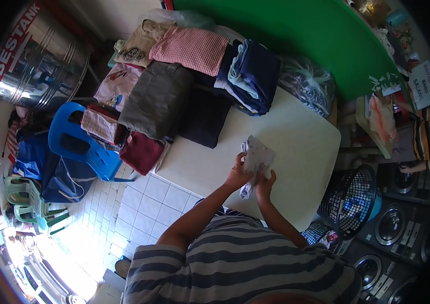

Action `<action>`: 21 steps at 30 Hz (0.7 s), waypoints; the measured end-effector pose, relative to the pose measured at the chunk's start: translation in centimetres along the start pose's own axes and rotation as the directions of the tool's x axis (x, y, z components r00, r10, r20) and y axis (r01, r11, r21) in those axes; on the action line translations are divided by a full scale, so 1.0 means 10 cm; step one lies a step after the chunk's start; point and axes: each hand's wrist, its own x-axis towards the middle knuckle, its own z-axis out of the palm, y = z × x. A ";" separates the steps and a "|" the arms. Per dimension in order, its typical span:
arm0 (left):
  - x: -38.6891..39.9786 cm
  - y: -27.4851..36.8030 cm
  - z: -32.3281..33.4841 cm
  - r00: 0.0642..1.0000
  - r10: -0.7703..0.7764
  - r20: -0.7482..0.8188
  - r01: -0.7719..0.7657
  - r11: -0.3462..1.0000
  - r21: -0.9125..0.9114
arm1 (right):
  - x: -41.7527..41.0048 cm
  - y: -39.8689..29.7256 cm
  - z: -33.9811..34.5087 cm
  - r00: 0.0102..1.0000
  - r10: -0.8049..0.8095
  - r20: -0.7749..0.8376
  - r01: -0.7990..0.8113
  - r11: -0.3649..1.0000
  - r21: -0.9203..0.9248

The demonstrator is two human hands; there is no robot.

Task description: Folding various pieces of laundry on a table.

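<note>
A small folded pale cloth [257, 152], light grey or white with faint marks, is between my hands over the white table [298, 152]. My left hand [239, 174] grips its left edge, fingers curled against the folded layers. On the cloth's near right side, my right hand [265, 185] holds on, with some fingertips hidden. Closest beyond the cloth lies a folded black garment [205, 117]. A stack of navy and light blue folded clothes [254, 76] rises at the table's far side.
More folded piles crowd the table's left: a dark grey garment [158, 100], a red checked cloth [192, 47] and a maroon cloth [140, 152]. A blue plastic chair [85, 148] stands left. Black laundry baskets [351, 201] and front-loading machines [389, 224] are right, near another person [426, 140].
</note>
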 end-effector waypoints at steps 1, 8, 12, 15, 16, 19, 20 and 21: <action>0.02 0.12 -0.05 1.000 0.001 -0.001 -0.001 1.000 0.002 | -0.03 -0.29 -0.02 0.933 0.350 0.086 -0.360 0.908 0.214; 0.85 1.57 -0.23 0.857 0.390 0.338 -0.414 0.910 -0.001 | 1.00 -1.09 -0.15 0.895 0.226 0.384 -0.446 0.482 0.754; 1.33 2.68 -0.58 0.782 0.536 0.317 -0.501 0.844 -0.191 | 1.59 -2.63 -0.04 0.999 -0.031 0.044 -0.014 0.639 0.769; 1.65 3.16 -0.78 0.753 0.600 0.272 -0.576 0.800 -0.171 | 2.25 -2.91 0.15 0.922 -0.320 -0.216 0.386 0.737 0.555; 1.74 3.20 -0.85 0.784 0.572 0.241 -0.560 0.819 -0.123 | 2.42 -2.96 0.24 0.891 -0.361 -0.277 0.454 0.725 0.518; 2.23 2.80 -1.28 0.768 0.641 0.017 -0.622 0.739 0.259 | 2.78 -2.81 0.76 0.862 -0.401 -0.310 0.499 0.777 0.383; 2.39 2.54 -1.39 0.791 0.610 -0.047 -0.540 0.732 0.415 | 2.91 -2.61 0.95 0.887 -0.359 -0.289 0.442 0.841 0.313; 2.49 2.24 -1.52 0.801 0.586 -0.122 -0.433 0.708 0.558 | 2.97 -2.39 1.18 0.895 -0.364 -0.257 0.413 0.895 0.170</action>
